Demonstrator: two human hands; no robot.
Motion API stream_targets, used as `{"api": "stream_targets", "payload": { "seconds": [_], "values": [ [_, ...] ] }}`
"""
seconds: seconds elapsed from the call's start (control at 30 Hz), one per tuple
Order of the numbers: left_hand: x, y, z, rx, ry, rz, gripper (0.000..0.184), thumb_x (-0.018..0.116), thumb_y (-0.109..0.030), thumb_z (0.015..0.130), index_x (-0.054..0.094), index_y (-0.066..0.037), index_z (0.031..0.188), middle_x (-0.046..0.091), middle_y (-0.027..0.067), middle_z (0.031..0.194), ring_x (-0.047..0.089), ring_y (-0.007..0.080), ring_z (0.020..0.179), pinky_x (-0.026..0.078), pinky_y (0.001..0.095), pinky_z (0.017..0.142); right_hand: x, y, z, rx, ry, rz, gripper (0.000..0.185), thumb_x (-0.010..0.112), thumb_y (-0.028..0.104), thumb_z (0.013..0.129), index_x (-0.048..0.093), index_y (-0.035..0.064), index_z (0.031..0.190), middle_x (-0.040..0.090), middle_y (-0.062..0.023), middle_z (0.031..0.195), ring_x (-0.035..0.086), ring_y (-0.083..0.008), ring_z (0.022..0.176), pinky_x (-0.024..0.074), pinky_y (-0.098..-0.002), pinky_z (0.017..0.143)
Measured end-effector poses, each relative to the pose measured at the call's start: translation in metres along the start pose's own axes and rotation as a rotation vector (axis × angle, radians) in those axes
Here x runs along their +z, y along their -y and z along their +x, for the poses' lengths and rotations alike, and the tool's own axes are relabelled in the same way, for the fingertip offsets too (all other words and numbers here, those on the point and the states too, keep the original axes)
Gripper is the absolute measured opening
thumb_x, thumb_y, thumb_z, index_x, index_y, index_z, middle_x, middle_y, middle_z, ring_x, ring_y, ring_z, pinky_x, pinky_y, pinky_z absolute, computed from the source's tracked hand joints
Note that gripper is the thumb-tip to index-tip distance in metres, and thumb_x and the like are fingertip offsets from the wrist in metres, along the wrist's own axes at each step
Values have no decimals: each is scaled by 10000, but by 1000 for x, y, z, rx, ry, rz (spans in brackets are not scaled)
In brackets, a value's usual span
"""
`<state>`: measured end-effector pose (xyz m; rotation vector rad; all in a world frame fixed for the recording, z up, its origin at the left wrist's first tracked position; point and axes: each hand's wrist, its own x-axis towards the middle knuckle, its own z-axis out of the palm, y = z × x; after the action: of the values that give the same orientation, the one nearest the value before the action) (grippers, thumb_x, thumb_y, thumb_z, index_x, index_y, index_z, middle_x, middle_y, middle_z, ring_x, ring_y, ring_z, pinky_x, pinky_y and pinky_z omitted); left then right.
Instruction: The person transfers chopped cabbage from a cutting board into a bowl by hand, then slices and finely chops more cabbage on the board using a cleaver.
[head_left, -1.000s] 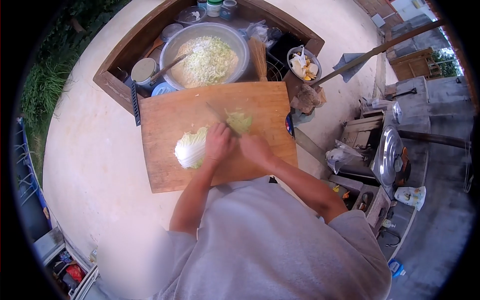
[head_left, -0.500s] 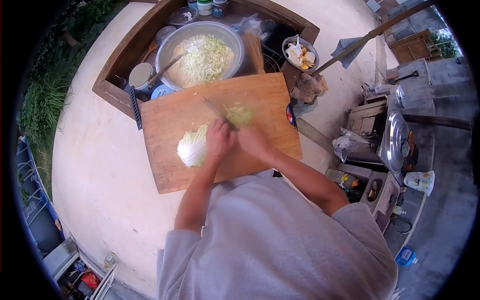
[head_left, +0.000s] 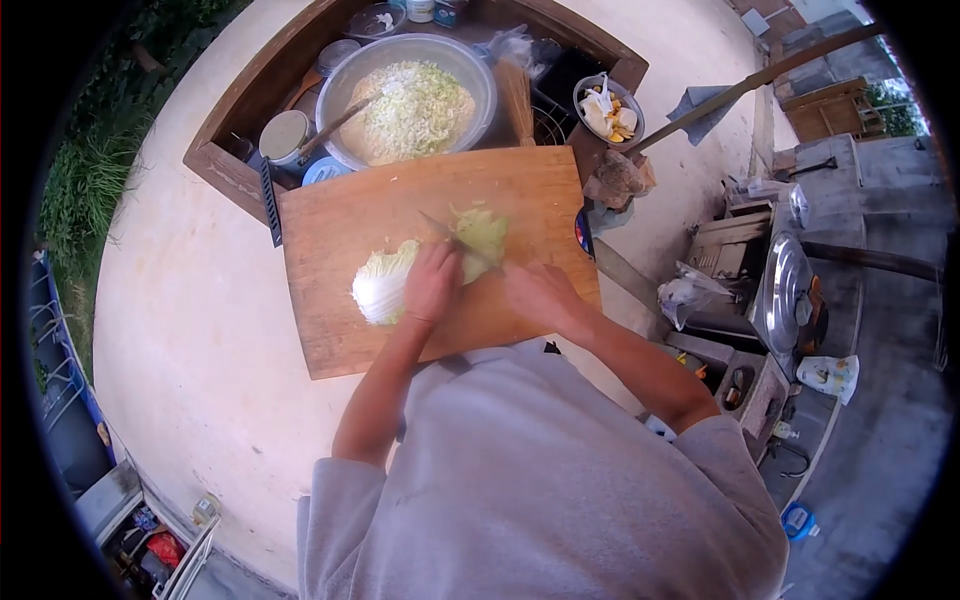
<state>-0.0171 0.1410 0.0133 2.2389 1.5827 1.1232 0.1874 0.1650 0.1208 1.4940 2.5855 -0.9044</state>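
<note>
On the wooden cutting board (head_left: 335, 235) lies a piece of napa cabbage (head_left: 380, 285), its white stem end to the left. My left hand (head_left: 432, 280) grips the cabbage's right part with curled fingers, close beside the blade. My right hand (head_left: 540, 297) is closed around the handle of a kitchen knife (head_left: 462, 242), whose blade slants up and left across the board. Cut pale-green cabbage (head_left: 484, 232) lies just beyond the blade. The handle is hidden inside my fingers, and the hands are a little blurred.
Behind the board stands a large basin (head_left: 480, 100) of chopped cabbage, with a wooden stick in it. A smaller bowl (head_left: 625, 97) of yellow and white pieces sits back right. A jar (head_left: 287, 135) is at left. Far right are a round metal lid (head_left: 783, 290) and bricks (head_left: 760, 395).
My right hand and the knife have shifted slightly right, away from my left hand. More of the cut cabbage shows along the blade. The whole view has tilted a little.
</note>
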Motion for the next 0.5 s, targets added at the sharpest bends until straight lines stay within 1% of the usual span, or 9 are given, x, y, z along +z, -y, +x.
{"api": "stream_targets", "payload": {
  "seconds": [0.03,0.13,0.2,0.23,0.37,0.43,0.5],
  "values": [
    [2,2,-1,5,-2,0,178,647,-39,738,617,-15,912,602,127,1039,578,323,944,499,413,822,1,0,0,8,26,-54,157,570,119,887,594,-36,889,649,-282,709,668,-458,693,531,-540,623],
    [4,6,-7,1,5,-3,175,648,-42,741,611,-9,908,600,133,1042,576,326,942,498,415,817,24,0,11,6,10,-36,158,560,126,905,589,-29,893,641,-287,692,663,-465,692,529,-544,625],
    [3,5,-4,1,5,-12,174,650,-43,741,609,-7,906,600,133,1045,575,328,941,496,416,814,58,-8,30,6,-77,4,160,559,135,913,583,-23,903,643,-287,696,661,-466,692,523,-551,623],
    [3,7,-1,2,-5,-11,172,651,-43,741,608,-9,904,599,132,1042,574,328,938,495,416,812,61,-8,42,-4,-130,21,161,558,139,917,580,-20,908,643,-287,697,660,-467,692,520,-554,622],
    [3,5,-4,-16,-33,-10,167,660,-45,740,603,-21,895,589,129,1012,566,325,918,490,415,800,44,-17,38,-20,-163,60,162,562,146,917,575,-16,919,644,-280,695,657,-467,687,511,-562,619],
    [2,3,-4,-26,-67,-8,162,664,-43,739,600,-26,888,580,126,988,561,322,902,487,415,791,22,-11,19,-5,-128,70,170,562,154,924,577,-15,921,645,-276,695,656,-467,686,507,-566,621],
    [4,3,0,-11,-102,-14,156,667,-38,738,598,-31,878,569,123,963,556,318,885,485,416,779,8,-11,2,-29,-41,6,178,556,166,936,575,-9,914,645,-273,693,656,-468,688,507,-569,624]
  ]
}}
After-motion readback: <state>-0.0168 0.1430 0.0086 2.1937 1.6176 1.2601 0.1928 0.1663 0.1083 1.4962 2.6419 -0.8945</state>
